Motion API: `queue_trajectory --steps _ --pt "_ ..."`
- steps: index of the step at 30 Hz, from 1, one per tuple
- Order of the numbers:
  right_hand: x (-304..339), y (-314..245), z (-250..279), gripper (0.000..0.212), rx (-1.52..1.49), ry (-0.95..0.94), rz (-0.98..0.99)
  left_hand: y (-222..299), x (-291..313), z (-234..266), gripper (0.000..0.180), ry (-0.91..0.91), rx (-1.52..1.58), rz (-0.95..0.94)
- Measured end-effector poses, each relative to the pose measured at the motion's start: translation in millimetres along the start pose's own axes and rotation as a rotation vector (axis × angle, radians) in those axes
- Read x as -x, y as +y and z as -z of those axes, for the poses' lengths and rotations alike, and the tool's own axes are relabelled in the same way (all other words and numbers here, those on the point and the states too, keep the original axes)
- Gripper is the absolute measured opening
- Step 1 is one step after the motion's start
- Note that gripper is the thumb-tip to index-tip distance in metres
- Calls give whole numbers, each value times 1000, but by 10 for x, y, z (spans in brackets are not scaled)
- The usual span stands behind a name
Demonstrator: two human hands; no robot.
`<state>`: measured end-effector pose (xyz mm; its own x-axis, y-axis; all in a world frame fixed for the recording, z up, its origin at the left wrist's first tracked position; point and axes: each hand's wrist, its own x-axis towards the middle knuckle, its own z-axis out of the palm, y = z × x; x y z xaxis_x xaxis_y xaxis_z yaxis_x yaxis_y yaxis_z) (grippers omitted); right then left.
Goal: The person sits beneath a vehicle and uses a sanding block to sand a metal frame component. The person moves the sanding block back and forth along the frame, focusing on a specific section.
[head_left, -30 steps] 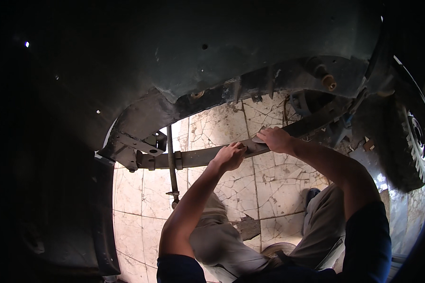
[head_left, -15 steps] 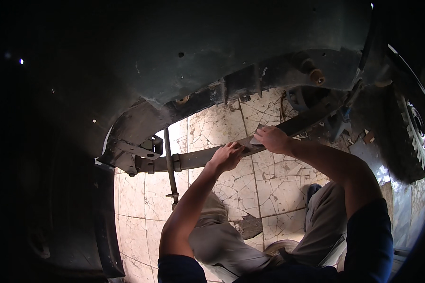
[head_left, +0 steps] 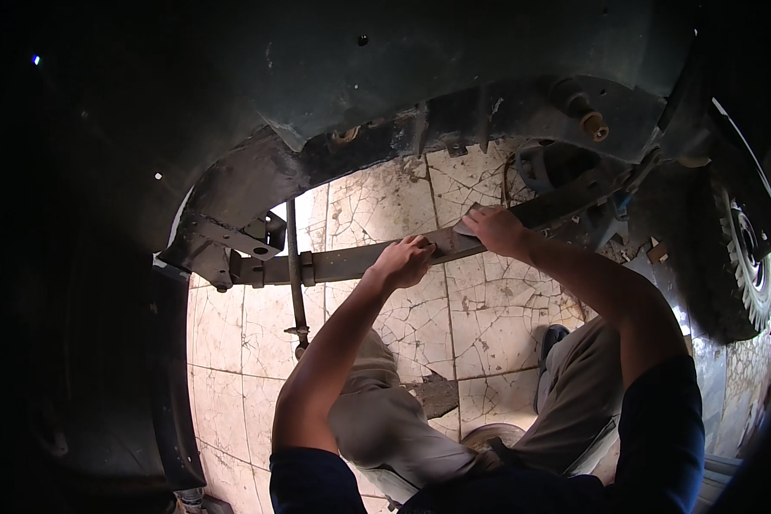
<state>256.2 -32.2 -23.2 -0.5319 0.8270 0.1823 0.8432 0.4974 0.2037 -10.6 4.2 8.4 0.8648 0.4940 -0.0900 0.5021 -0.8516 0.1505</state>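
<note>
A long, dark leaf spring (head_left: 354, 262) runs across in front of me, rising to the right under a vehicle. My left hand (head_left: 405, 259) is closed over the spring near its middle, fingers curled at its edge. A little farther right, my right hand (head_left: 495, 230) presses a small grey sheet (head_left: 463, 228), which looks like sandpaper, on the spring's upper face. Its fingers hide most of the sheet. Between my hands, a short stretch of the spring looks browner.
Above hangs the dark vehicle body (head_left: 351, 86), with a bracket (head_left: 261, 236) at the spring's left end. A thin rod (head_left: 295, 283) crosses the spring. A toothed wheel (head_left: 750, 248) stands at right. Below lies a cracked tile floor (head_left: 497, 317).
The whole view has shifted, so the spring and both hands sit higher in it. My right hand has slid slightly right along the spring; the left keeps its place.
</note>
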Motion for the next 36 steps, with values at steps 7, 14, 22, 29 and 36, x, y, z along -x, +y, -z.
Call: queue_trajectory --steps 7,14,22,29,36 --pt "55 -8 -20 22 6 266 132 -8 6 22 41 14 23 -18" --pt "71 -38 -27 19 121 66 -33 -52 17 -33 40 29 34 -8" --pt "66 -42 12 23 134 8 -68 -2 17 6 44 -33 12 22" --pt "87 -199 110 23 29 109 80 17 19 14 45 -28 11 22" --pt "75 -63 168 32 133 -224 -200 -15 66 19 43 -41 19 25"
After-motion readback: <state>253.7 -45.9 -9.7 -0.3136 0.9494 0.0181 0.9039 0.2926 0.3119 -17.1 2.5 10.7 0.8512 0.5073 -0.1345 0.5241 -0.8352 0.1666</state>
